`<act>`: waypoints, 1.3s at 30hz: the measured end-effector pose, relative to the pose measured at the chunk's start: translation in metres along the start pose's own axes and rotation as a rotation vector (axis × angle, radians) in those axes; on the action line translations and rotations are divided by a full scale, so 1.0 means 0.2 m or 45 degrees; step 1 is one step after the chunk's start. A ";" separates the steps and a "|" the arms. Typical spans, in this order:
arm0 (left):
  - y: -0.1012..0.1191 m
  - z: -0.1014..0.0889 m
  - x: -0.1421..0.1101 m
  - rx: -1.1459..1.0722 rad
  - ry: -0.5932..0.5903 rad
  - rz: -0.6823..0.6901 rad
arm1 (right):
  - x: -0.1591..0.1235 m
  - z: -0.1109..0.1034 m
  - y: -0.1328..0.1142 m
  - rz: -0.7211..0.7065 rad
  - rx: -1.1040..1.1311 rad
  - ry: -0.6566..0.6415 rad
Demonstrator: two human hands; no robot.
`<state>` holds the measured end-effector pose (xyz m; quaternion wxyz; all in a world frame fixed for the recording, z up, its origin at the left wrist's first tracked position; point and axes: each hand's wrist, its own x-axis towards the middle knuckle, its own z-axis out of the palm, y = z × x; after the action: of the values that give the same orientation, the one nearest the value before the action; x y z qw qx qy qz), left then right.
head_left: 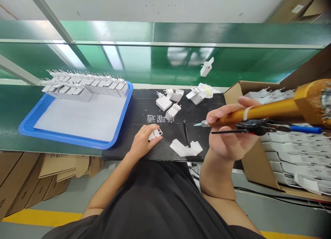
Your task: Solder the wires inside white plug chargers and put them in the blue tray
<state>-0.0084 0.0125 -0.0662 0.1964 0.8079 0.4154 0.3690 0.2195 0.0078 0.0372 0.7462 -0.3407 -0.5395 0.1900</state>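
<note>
1. Left hand (pixel 143 141), fingers curled closed, holds a small white housing (pixel 154 134) near the front of the black mat (pixel 139 108).
2. Boxy with rounded corners, the housing shows a dark recess at its right end.
3. Right hand (pixel 230 139) wraps a gold-coloured tool (pixel 274 110), pale nozzle (pixel 199 124) pointing left, near black tweezers (pixel 184 128).

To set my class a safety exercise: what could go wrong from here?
1. The pointed tip of the gold tool in the right hand might scratch the white casing or poke the left hand holding it.
2. The black tweezers lie loose between the hands and could get knocked.
</note>
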 end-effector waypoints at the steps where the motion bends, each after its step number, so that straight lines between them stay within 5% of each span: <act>1: 0.01 0.01 0.00 -0.023 0.016 -0.034 | 0.00 0.00 0.00 0.000 0.001 -0.009; 7: 0.04 0.07 -0.01 -0.152 0.131 -0.221 | 0.00 -0.02 0.00 0.004 0.035 -0.057; 15: -0.03 0.04 0.01 0.030 -0.126 -0.056 | 0.00 -0.02 0.00 0.064 -0.029 -0.018; 32: 0.05 -0.04 0.03 0.652 -0.369 -0.002 | -0.02 -0.03 0.00 0.073 -0.015 -0.044; 36: 0.02 -0.04 0.04 0.493 -0.419 -0.072 | -0.02 -0.03 0.00 0.079 -0.049 -0.031; 39: 0.00 -0.02 0.04 0.019 -0.322 -0.361 | -0.02 -0.03 0.00 0.052 -0.003 -0.017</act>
<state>-0.0086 0.0194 -0.0601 0.2911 0.7828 0.4996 0.2300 0.2242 0.0039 0.0337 0.7380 -0.3513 -0.5378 0.2066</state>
